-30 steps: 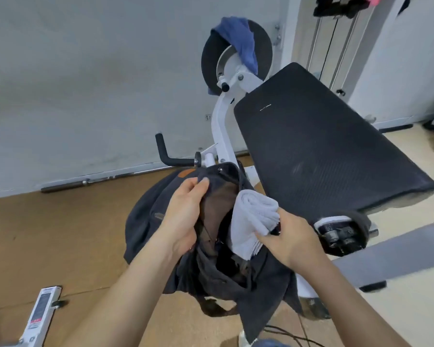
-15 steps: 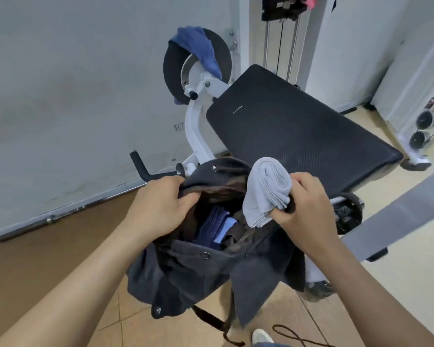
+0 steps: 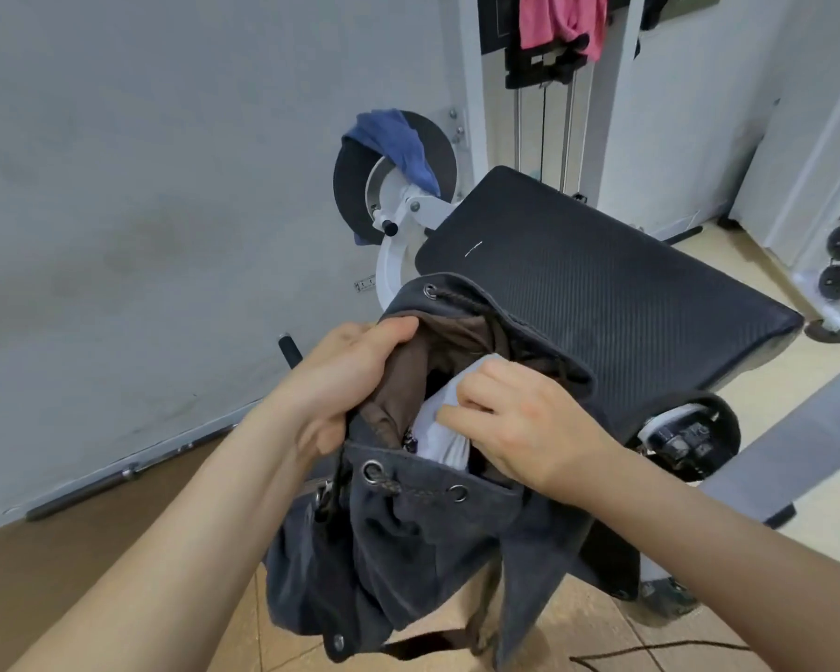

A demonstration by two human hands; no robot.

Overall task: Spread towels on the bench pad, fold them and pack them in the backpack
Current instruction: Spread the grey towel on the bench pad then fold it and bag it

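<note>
Towel (image 3: 440, 431), white and folded, is halfway into the mouth of a dark grey backpack (image 3: 408, 550). The right hand (image 3: 520, 429) has its fingers curled around the towel's top and appears to press it down. The left hand (image 3: 340, 380) grips the left rim of the bag, bunching grey cloth and brown lining (image 3: 403, 380) together to hold the mouth open. The backpack hangs in the air from that one grip, its bottom above the floor (image 3: 44, 574). Its far rim is just in front of the near corner of the black pad (image 3: 602, 293); whether they touch cannot be told.

Likely risks: the bag's weight rests on one hand, so a hard push could pull the rim free and drop it. The mouth is narrow, crowded by the lining and the drawstring (image 3: 389, 485); the towel could snag there and come unfolded. What lies deeper inside is hidden, so it may jam.

Farther off, a blue towel (image 3: 398, 143) drapes over a wheel (image 3: 350, 186) behind the pad. A pink cloth (image 3: 558, 26) hangs on a machine (image 3: 529, 70), so more seems left to pack.
</note>
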